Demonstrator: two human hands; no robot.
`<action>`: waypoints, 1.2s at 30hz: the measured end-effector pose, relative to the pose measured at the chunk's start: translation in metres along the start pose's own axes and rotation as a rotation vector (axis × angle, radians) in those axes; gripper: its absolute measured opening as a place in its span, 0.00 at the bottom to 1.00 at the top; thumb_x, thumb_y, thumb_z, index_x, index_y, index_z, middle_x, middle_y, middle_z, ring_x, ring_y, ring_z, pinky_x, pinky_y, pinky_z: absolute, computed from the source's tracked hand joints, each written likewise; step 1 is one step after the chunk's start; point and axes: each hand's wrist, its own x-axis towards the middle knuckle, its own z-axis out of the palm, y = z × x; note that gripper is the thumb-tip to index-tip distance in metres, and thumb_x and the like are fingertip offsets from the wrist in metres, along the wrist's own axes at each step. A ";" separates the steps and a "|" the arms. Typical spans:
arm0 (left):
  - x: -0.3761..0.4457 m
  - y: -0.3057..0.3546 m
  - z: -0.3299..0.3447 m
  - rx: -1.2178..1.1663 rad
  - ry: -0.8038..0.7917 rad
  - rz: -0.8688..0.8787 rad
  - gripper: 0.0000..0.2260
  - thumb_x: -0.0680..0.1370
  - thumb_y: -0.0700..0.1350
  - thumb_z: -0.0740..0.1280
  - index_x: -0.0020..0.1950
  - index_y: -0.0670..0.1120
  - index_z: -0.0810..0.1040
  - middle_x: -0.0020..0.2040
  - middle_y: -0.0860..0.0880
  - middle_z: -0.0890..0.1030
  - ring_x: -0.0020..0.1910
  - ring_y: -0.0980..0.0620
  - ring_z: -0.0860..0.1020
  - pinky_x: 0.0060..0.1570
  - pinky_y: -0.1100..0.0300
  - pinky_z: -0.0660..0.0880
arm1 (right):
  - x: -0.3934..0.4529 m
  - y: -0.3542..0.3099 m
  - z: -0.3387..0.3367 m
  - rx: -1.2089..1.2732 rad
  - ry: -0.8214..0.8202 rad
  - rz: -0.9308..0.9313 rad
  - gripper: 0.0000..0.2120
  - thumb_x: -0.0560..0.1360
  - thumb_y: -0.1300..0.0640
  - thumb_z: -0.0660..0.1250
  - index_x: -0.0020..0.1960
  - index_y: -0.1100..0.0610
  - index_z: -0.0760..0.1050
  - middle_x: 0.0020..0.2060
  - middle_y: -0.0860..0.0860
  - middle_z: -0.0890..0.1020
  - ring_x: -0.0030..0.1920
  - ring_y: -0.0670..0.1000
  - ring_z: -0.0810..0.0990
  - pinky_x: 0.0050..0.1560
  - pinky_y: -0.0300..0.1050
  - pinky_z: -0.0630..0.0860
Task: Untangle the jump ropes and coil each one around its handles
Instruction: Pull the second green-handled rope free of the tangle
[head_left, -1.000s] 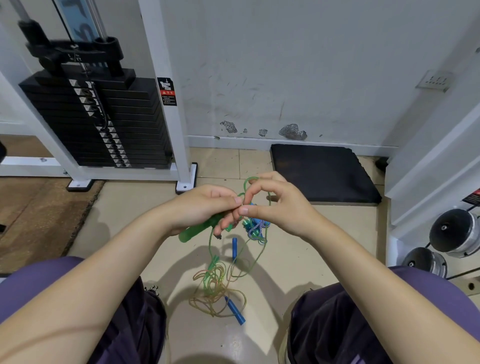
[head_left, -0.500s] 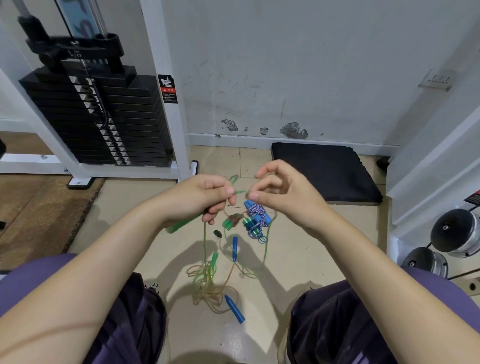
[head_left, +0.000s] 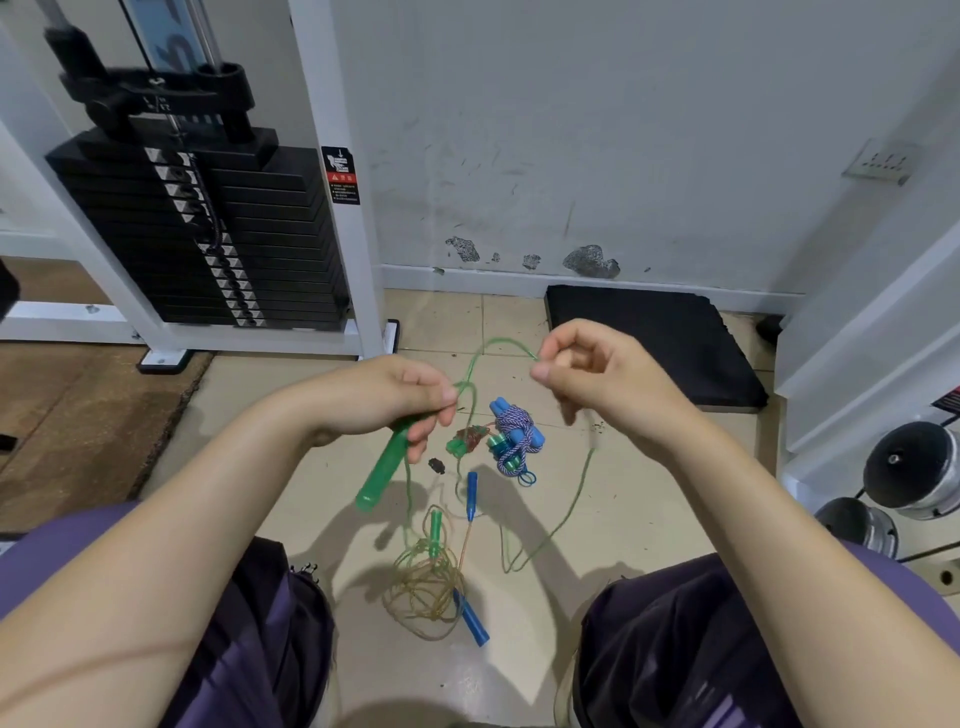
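Observation:
My left hand (head_left: 400, 400) grips a green jump-rope handle (head_left: 383, 470) that points down and to the left, and pinches its thin green cord at the top. My right hand (head_left: 587, 374) pinches the same green cord (head_left: 498, 343), which arcs between both hands and then drops in a long loop (head_left: 566, 514) to the floor. Below lies a tangle of yellowish cord (head_left: 428, 587) with a second green handle (head_left: 435, 526) and two blue handles (head_left: 471, 618) (head_left: 471, 493). A blue-and-white rope coiled round blue handles (head_left: 514, 436) lies on the tiles.
A black weight stack (head_left: 208, 228) in a white frame stands at the back left. A black mat (head_left: 649, 348) lies against the wall. Dumbbells (head_left: 909, 467) sit at the right. A small green and brown clump (head_left: 465, 440) lies by the coiled rope. My knees frame the floor space.
My hands have moved apart, drawing the green cord out into a wider arc. The long loop on the right has swung outward, and the green handle has tipped lower.

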 end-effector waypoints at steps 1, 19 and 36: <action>0.002 0.003 0.005 -0.086 0.015 0.033 0.12 0.84 0.45 0.59 0.43 0.43 0.75 0.26 0.48 0.69 0.25 0.49 0.71 0.39 0.55 0.77 | -0.001 0.000 0.005 0.041 -0.050 0.021 0.09 0.72 0.61 0.74 0.47 0.57 0.75 0.33 0.54 0.75 0.30 0.53 0.74 0.35 0.45 0.73; 0.012 0.006 0.027 -0.264 0.079 0.116 0.15 0.83 0.45 0.61 0.38 0.49 0.80 0.27 0.47 0.69 0.24 0.50 0.66 0.35 0.55 0.70 | -0.008 0.002 0.030 -0.015 -0.168 0.040 0.12 0.69 0.63 0.76 0.46 0.65 0.75 0.27 0.52 0.76 0.29 0.48 0.77 0.36 0.40 0.74; 0.011 0.002 0.021 -0.133 0.044 0.103 0.12 0.82 0.49 0.61 0.44 0.46 0.79 0.24 0.48 0.66 0.21 0.52 0.62 0.32 0.58 0.74 | -0.010 -0.004 0.026 0.078 -0.206 0.054 0.14 0.72 0.66 0.73 0.52 0.59 0.71 0.32 0.54 0.77 0.29 0.49 0.75 0.34 0.37 0.73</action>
